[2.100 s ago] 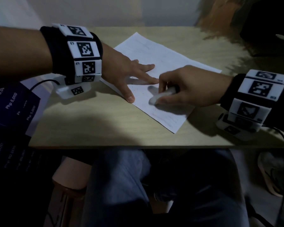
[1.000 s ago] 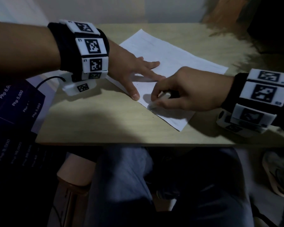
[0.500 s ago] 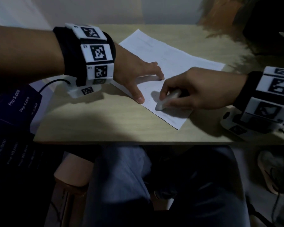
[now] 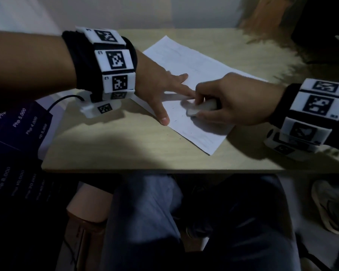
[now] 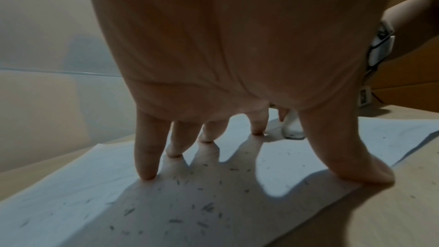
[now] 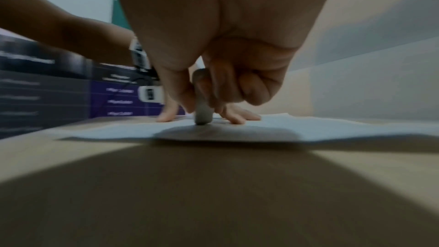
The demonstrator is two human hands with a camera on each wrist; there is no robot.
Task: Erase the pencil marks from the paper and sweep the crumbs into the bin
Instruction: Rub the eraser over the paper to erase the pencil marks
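Note:
A white sheet of paper (image 4: 194, 63) lies slanted on the wooden table (image 4: 110, 151). My left hand (image 4: 164, 90) presses it flat with spread, straight fingers (image 5: 145, 157), the thumb at the paper's near edge. My right hand (image 4: 229, 102) grips a white eraser (image 4: 200, 109), whose tip rests on the paper just right of the left index finger. In the right wrist view the eraser (image 6: 202, 114) stands tip-down on the sheet (image 6: 332, 129). Dark eraser crumbs (image 5: 204, 208) lie scattered on the paper (image 5: 71, 204) under and around my left hand. No bin is in view.
A dark purple printed board (image 4: 12, 133) with price text hangs off the table's left side. The table's near edge (image 4: 164, 171) runs just above my legs. A sandal (image 4: 329, 208) lies on the floor at right. A wall closes the far side.
The right hand has rubbed the eraser back and forth over the near part of the sheet, now up close to the left index finger. The left hand stays pressed on the paper.

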